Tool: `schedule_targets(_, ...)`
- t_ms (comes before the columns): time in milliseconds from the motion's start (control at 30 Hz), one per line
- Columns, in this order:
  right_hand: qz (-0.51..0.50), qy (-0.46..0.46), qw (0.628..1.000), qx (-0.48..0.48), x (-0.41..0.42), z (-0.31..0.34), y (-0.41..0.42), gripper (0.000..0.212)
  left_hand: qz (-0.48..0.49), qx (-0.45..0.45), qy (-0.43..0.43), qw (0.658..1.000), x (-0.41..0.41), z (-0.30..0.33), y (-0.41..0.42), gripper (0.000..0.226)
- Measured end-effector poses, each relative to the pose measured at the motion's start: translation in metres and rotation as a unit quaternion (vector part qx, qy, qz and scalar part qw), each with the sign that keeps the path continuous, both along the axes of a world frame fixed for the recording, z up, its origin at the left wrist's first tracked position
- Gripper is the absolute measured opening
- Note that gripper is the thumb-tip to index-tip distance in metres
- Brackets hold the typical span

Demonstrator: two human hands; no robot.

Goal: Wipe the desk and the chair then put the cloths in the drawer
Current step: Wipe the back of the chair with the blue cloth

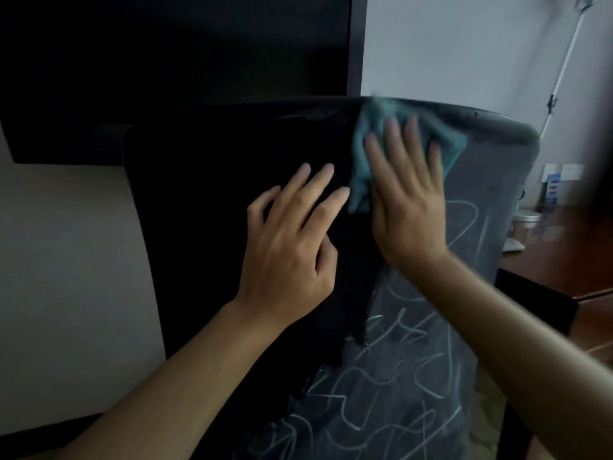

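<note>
The black chair back (205, 200) fills the middle of the view, upright and facing me. Its left half is plain black; its right half (418, 376) carries pale chalk-like scribbles. A teal cloth (365, 154) lies flat against the chair back just under the top edge. My right hand (408, 200) presses on the cloth with straight, spread fingers and looks blurred. My left hand (292, 240) rests on the black part of the chair back, just left of the cloth, fingers loosely spread and holding nothing.
A brown wooden desk (564, 234) stands at the right behind the chair, with a metal tin (524, 220) and a small blue item (552, 189) on it. A dark cabinet (166, 61) hangs on the wall behind. A white lamp pole (564, 68) rises at the right.
</note>
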State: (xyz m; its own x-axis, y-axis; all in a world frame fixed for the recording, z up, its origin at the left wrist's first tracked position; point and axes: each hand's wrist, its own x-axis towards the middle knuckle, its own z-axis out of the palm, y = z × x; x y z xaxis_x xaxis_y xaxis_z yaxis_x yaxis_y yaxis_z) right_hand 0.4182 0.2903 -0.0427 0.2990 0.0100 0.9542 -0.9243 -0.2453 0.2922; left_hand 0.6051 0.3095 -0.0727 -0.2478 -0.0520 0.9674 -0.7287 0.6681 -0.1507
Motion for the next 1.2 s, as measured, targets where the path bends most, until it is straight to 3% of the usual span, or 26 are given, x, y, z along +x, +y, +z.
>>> schedule_targets(100,-0.028,0.009,0.997,0.065,-0.018,-0.084,-0.004,0.054,-0.011,0.000,-0.013,1.000,-0.009,-0.001,0.003,0.052)
schedule_targets(167,-0.043,0.035,0.994,0.092,-0.030,-0.108,-0.001,0.054,-0.011,0.002,-0.041,0.999,-0.016,-0.002,0.003,0.049)
schedule_targets(267,-0.056,0.074,0.991,0.092,-0.044,-0.081,0.005,0.054,-0.005,0.009,-0.060,0.998,-0.026,-0.004,0.002,0.051)
schedule_targets(500,-0.034,-0.031,0.999,-0.017,-0.041,0.051,0.015,0.050,-0.003,-0.021,-0.078,0.997,-0.020,-0.004,-0.020,0.055)
schedule_targets(567,-0.018,-0.021,0.999,-0.017,-0.036,0.040,0.010,0.050,-0.010,-0.026,-0.078,0.997,-0.016,-0.005,-0.025,0.057)
schedule_targets(767,-0.046,0.051,0.997,0.042,-0.016,-0.068,-0.008,0.048,-0.030,-0.011,-0.085,0.996,0.000,-0.004,-0.033,0.061)
schedule_targets(900,-0.057,0.092,0.993,0.045,0.001,-0.053,0.000,0.049,-0.019,-0.001,-0.101,0.995,0.016,-0.004,-0.032,0.064)
schedule_targets(1067,-0.026,0.130,0.991,0.020,0.027,0.009,0.008,0.043,-0.075,0.007,0.002,0.997,0.022,0.008,-0.019,0.067)
schedule_targets(1200,-0.024,0.107,0.994,-0.011,0.053,0.041,0.008,0.046,-0.024,-0.048,0.075,0.996,0.036,0.017,-0.001,0.056)
